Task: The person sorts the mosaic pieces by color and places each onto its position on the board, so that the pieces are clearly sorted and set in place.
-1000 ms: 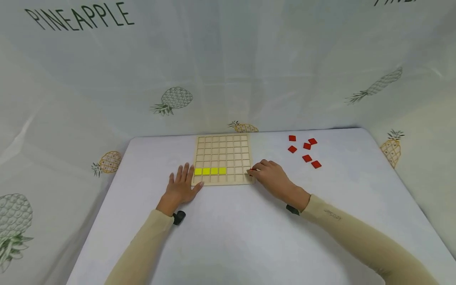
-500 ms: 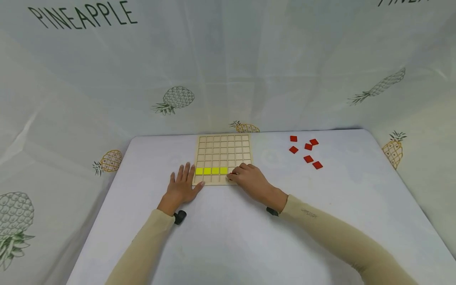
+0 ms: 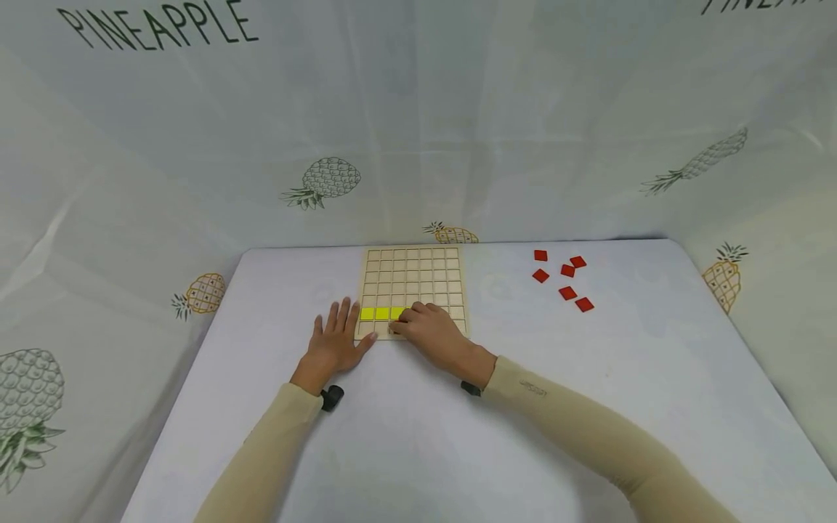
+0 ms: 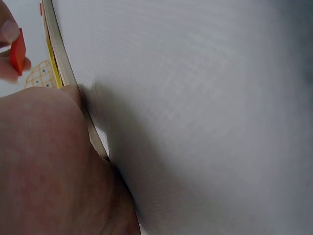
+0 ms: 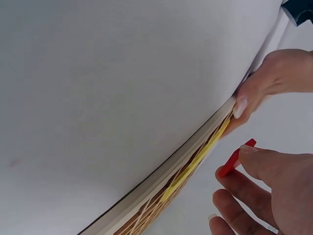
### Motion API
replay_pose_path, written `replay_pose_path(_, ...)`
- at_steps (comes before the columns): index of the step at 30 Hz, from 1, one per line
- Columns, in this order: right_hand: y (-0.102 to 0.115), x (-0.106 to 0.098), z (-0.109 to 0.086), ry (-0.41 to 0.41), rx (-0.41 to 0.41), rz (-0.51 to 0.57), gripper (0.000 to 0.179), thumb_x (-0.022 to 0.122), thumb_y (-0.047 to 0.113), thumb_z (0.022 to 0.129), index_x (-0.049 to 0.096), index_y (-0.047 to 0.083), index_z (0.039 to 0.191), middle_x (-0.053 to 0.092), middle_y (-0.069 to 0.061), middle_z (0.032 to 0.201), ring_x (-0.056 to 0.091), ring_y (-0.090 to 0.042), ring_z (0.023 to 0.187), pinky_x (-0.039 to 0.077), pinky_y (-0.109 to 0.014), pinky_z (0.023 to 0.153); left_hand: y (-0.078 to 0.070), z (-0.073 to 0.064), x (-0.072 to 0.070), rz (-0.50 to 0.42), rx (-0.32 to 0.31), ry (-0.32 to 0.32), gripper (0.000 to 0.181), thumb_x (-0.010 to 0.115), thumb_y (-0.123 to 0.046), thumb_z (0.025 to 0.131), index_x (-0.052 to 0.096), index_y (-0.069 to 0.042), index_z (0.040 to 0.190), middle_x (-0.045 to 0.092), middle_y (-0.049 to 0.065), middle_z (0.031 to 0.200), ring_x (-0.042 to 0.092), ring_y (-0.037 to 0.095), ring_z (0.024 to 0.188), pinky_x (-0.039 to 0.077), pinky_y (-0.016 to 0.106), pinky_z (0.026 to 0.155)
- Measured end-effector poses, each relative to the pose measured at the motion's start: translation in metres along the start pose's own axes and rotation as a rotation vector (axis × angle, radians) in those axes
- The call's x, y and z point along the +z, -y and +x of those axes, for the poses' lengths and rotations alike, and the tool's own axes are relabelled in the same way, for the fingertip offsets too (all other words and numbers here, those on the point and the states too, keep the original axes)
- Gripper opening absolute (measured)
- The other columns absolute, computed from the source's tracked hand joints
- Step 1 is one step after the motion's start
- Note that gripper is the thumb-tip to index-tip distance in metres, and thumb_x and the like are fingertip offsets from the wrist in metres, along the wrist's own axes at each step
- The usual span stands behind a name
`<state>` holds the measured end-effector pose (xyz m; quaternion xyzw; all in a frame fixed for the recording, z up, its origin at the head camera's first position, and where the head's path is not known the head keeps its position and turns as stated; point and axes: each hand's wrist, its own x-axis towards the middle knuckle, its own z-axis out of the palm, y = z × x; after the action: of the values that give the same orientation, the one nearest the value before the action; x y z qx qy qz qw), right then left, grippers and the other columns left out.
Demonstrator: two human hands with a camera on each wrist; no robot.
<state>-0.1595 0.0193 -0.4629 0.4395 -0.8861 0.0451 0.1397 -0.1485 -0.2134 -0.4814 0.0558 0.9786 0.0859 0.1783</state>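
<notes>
A pale wooden grid board (image 3: 418, 276) lies on the table with a row of yellow square tiles (image 3: 375, 314) in its second row from the near edge. My right hand (image 3: 431, 333) is over the board's near rows and hides part of that row. Between its thumb and fingers it pinches a red square tile (image 5: 236, 159), held tilted above the board in the right wrist view. My left hand (image 3: 333, 345) lies flat with fingers spread at the board's left edge, its thumb on the near left corner.
Several loose red tiles (image 3: 567, 293) are scattered on the white table (image 3: 405, 436) to the right of the board. Behind the table hangs a pale curtain (image 3: 418, 145) printed with pineapples. A dark wrist strap (image 3: 332, 397) shows at the left wrist.
My right hand has moved left with the red tile, from the board's right edge to over its near left part. The left hand has stayed in place.
</notes>
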Motion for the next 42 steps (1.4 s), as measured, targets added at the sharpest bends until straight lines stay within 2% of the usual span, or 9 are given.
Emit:
replay_pose_path(8, 0.011, 0.002, 0.017, 0.028, 0.001, -0.001, 0.028, 0.076, 0.014, 0.098, 0.078, 0.019, 0.125, 0.076, 0.001, 0.117, 0.069, -0.019, 0.11, 0.058, -0.033, 0.093, 0.004, 0.002, 0.004, 0.024, 0.002, -0.009, 0.086, 0.036, -0.054, 0.112, 0.002, 0.0, 0.169, -0.006, 0.022, 0.176, -0.006, 0.042, 0.163, 0.001, 0.065, 0.128)
replay_pose_path(16, 0.014, 0.008, 0.029, 0.032, 0.017, 0.007, 0.023, 0.071, 0.023, 0.101, 0.08, 0.021, 0.122, 0.077, 0.001, 0.114, 0.069, -0.019, 0.108, 0.058, -0.033, 0.09, 0.004, 0.007, 0.004, 0.052, 0.0, 0.0, 0.087, 0.034, -0.058, 0.112, 0.001, -0.002, 0.169, -0.008, 0.02, 0.177, -0.006, 0.041, 0.163, 0.003, 0.066, 0.128)
replay_pose_path(27, 0.018, 0.016, 0.046, 0.04, 0.016, 0.037, 0.024, 0.073, 0.019, 0.1, 0.079, 0.019, 0.123, 0.077, 0.001, 0.115, 0.069, -0.019, 0.106, 0.059, -0.033, 0.09, 0.004, 0.009, 0.003, 0.057, -0.021, 0.021, 0.088, 0.034, -0.061, 0.111, -0.001, -0.005, 0.17, -0.01, 0.018, 0.177, -0.008, 0.04, 0.163, 0.001, 0.064, 0.129)
replay_pose_path(36, 0.022, 0.022, 0.059, 0.078, 0.037, 0.042, 0.02, 0.081, 0.021, 0.094, 0.082, 0.019, 0.113, 0.077, 0.001, 0.113, 0.068, -0.018, 0.102, 0.059, -0.034, 0.089, 0.004, 0.01, 0.004, 0.086, -0.028, 0.03, 0.089, 0.034, -0.061, 0.111, -0.003, -0.006, 0.17, -0.011, 0.017, 0.177, -0.009, 0.039, 0.163, 0.001, 0.064, 0.129)
replay_pose_path(42, 0.022, 0.024, 0.065, 0.121, 0.034, 0.034, 0.027, 0.084, 0.024, 0.091, 0.081, 0.02, 0.117, 0.076, 0.001, 0.115, 0.068, -0.019, 0.107, 0.058, -0.037, 0.095, 0.006, 0.012, 0.006, 0.084, -0.025, 0.027, 0.089, 0.036, -0.06, 0.11, -0.002, -0.005, 0.17, -0.011, 0.018, 0.177, -0.009, 0.04, 0.163, 0.001, 0.064, 0.128)
